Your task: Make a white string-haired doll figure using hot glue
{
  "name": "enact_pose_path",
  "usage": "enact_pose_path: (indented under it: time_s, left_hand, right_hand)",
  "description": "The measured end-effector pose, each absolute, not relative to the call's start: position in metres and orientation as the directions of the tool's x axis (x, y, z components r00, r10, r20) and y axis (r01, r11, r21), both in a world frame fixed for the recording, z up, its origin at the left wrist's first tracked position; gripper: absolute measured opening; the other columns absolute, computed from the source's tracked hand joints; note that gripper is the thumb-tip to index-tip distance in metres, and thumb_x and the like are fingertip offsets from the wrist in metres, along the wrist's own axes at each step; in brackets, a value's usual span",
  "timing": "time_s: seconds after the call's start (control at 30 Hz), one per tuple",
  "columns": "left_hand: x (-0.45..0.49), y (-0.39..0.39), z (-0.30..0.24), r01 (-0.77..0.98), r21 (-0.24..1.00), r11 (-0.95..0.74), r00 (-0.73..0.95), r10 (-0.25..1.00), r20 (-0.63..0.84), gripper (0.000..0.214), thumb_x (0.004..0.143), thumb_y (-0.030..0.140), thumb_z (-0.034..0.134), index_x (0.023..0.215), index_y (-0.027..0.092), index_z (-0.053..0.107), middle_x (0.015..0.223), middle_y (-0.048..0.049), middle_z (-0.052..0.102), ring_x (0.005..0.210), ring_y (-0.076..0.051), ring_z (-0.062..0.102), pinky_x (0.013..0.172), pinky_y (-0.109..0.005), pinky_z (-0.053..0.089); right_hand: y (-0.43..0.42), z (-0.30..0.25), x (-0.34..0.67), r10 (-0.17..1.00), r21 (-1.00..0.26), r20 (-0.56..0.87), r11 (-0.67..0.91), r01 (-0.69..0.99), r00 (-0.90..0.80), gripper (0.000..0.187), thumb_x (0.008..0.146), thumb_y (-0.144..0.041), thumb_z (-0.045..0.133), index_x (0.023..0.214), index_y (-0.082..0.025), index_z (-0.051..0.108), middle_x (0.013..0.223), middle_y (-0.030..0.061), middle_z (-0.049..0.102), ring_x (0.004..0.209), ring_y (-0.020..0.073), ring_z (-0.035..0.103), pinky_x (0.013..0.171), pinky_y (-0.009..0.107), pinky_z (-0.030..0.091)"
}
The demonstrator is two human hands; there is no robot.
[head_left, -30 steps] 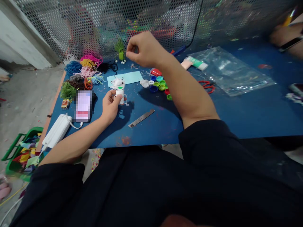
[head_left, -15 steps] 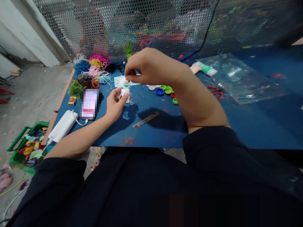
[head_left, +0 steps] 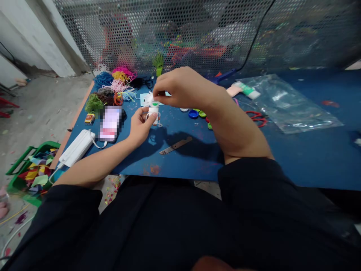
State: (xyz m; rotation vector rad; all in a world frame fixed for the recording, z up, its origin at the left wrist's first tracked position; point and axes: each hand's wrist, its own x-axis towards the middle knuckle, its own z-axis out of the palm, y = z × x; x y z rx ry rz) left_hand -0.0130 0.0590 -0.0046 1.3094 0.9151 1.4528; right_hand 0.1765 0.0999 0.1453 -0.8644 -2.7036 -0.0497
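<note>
A small white doll-like figure (head_left: 153,110), with a green patch on its upper part and white strings at the top and sides, is upright above the table. My left hand (head_left: 140,126) grips its lower body between thumb and fingers. From above, my right hand (head_left: 176,87) bends down at the wrist, its thumb and finger pinched at the figure's head. Whatever those fingertips hold, if anything, is too small to make out. Below the hands, a flat metal knife-like blade (head_left: 176,145) lies on the blue table (head_left: 194,162).
Bundles of coloured yarn (head_left: 118,86), a phone (head_left: 110,122) and a white power bank (head_left: 77,148) are left. Bottle caps (head_left: 193,114), red scissors (head_left: 256,118), a tube (head_left: 248,90) and a clear plastic bag (head_left: 290,103) are right. A green basket (head_left: 12,184) holds scraps.
The view has shifted slightly, moving the table items rightward in the picture. My right fingertips still pinch at the figure's head, and my left hand keeps its grip. The right hand covers more caps.
</note>
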Motion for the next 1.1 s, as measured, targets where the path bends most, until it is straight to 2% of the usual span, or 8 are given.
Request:
enact_pose_path:
  time_s: [0.37,0.57,0.7,0.8,1.0,1.1]
  left_hand:
    - [-0.014,0.061,-0.008,-0.121,0.953,-0.277,0.023,0.959,0.282,0.05,0.081,0.058,0.085,0.104,0.021,0.059,0.081,-0.0035,0.076,0.066,-0.013,0.066,0.066,-0.029,0.057]
    - [-0.014,0.06,-0.006,-0.107,0.954,-0.28,0.03,0.958,0.285,0.051,0.081,0.059,0.085,0.104,0.021,0.059,0.082,-0.0039,0.076,0.065,-0.012,0.065,0.067,-0.029,0.057]
    - [-0.015,0.059,-0.005,-0.11,0.954,-0.279,0.05,0.957,0.285,0.053,0.082,0.061,0.085,0.105,0.021,0.058,0.083,-0.0044,0.075,0.066,-0.012,0.066,0.069,-0.03,0.058]
    - [-0.015,0.06,-0.006,-0.11,0.954,-0.281,0.06,0.956,0.288,0.055,0.082,0.062,0.085,0.106,0.021,0.058,0.084,-0.0045,0.074,0.069,-0.014,0.068,0.069,-0.03,0.059]
    - [-0.014,0.061,-0.007,-0.117,0.951,-0.286,0.055,0.954,0.293,0.059,0.08,0.065,0.086,0.107,0.02,0.058,0.082,-0.0043,0.073,0.071,-0.015,0.07,0.068,-0.03,0.06]
    - [-0.014,0.06,-0.006,-0.117,0.95,-0.289,0.061,0.953,0.297,0.054,0.083,0.06,0.086,0.106,0.02,0.059,0.082,-0.0041,0.074,0.069,-0.014,0.069,0.067,-0.029,0.06]
  right_hand:
    - [0.117,0.137,0.18,0.558,-0.114,0.374,0.82,0.561,-0.74,0.013,0.097,-0.039,0.073,0.096,-0.026,0.077,0.103,0.0038,0.079,0.088,0.0211,0.063,0.077,0.035,0.041]
    - [0.115,0.138,0.183,0.546,-0.109,0.407,0.825,0.555,-0.732,0.011,0.098,-0.033,0.068,0.096,-0.025,0.076,0.098,0.0038,0.078,0.088,0.0224,0.065,0.075,0.036,0.04]
    - [0.115,0.136,0.181,0.592,-0.207,0.41,0.801,0.561,-0.694,0.005,0.093,-0.03,0.074,0.091,-0.026,0.074,0.098,0.0045,0.077,0.091,0.024,0.065,0.077,0.037,0.041]
    - [0.115,0.135,0.178,0.616,-0.263,0.394,0.786,0.559,-0.682,0.007,0.091,-0.029,0.076,0.086,-0.026,0.073,0.096,0.0048,0.075,0.091,0.0238,0.064,0.079,0.037,0.042]
    - [0.112,0.137,0.177,0.638,-0.221,0.367,0.767,0.603,-0.677,0.012,0.093,-0.035,0.076,0.086,-0.026,0.072,0.093,0.0049,0.074,0.088,0.0228,0.062,0.077,0.036,0.04]
    - [0.114,0.134,0.177,0.651,-0.358,0.385,0.759,0.545,-0.654,0.012,0.087,-0.032,0.08,0.081,-0.027,0.071,0.087,0.0046,0.073,0.089,0.0245,0.063,0.075,0.036,0.04]
